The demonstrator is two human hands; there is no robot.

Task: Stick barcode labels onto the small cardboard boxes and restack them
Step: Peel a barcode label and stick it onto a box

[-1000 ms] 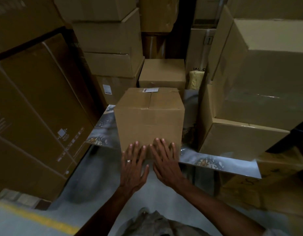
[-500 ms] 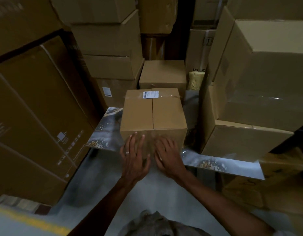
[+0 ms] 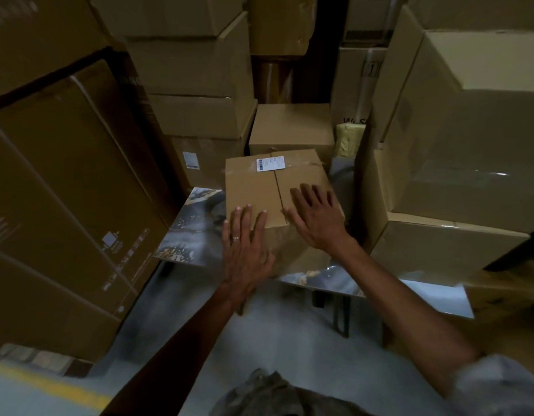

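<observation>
So the small box (image 3: 277, 190) has tipped away from us compared with a second ago: back then we mostly saw its near face, now we're looking down on its top flaps with the barcode label (image 3: 270, 163) in plain view at the far edge. It sits on the marble-look bench (image 3: 193, 232), right under our fingers. Our left hand (image 3: 244, 250) is spread flat against the near edge, fingers straight, and our right hand (image 3: 315, 219) has slid up onto the top, also flat and spread, just beside the left. We'd say this one's labelled already, so it's about pushing it back toward the plain box (image 3: 292, 127) beyond our fingertips to restack.
</observation>
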